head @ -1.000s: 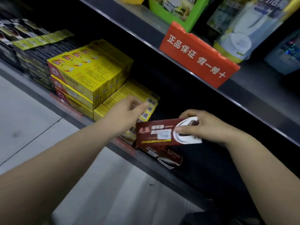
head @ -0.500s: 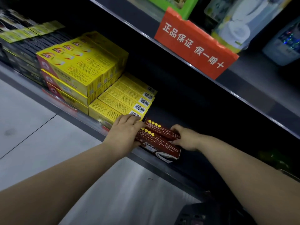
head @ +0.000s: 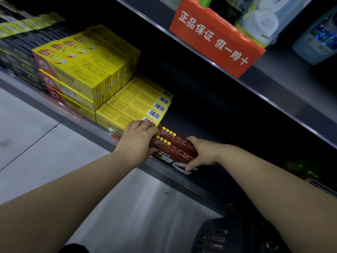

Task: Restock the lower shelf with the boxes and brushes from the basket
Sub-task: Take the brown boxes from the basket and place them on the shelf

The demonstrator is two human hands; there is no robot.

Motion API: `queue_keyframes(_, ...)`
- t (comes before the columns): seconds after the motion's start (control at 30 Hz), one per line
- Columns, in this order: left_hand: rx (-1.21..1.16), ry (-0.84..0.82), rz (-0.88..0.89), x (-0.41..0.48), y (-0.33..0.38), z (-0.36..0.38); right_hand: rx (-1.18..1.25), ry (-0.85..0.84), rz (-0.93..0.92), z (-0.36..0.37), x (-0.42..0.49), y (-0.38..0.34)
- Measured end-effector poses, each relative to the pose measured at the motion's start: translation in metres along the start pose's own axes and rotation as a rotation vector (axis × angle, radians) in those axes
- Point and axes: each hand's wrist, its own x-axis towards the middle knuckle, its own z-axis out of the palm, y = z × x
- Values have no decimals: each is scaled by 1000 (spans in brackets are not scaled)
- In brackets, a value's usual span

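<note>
Centre frame, the red box (head: pixel 175 147) sits at the shelf (head: pixel 182 181) lip, touching the yellow boxes (head: pixel 131 110). The left hand (head: pixel 138 141) curls over its left end and the right hand (head: pixel 202 154) pinches its right. Let go unevenly and it could slip off the lip. It seems to rest on another red box. The basket (head: pixel 218 236), lower right, is cut off and dark; no brushes are discernible.

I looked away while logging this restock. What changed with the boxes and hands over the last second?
The right hand lowered the red box from the air onto the lower shelf, against the other red box, and still grips its right end. The left hand moved from the yellow boxes to grip their left ends. The yellow boxes and the orange sign stayed put.
</note>
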Motion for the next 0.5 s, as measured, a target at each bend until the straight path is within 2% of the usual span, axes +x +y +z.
queue_keyframes(0.13, -103, -31, 16, -5, 11, -21, -14, 175, -36, -27, -32, -11)
queue_keyframes(0.3, -246, -106, 157, -20, 62, -77, 349, 376, -243, -39, -129, -3)
queue_keyframes(0.5, -238, -183, 404, -49, 160, -135, 661, 513, -314, 2, -240, 48)
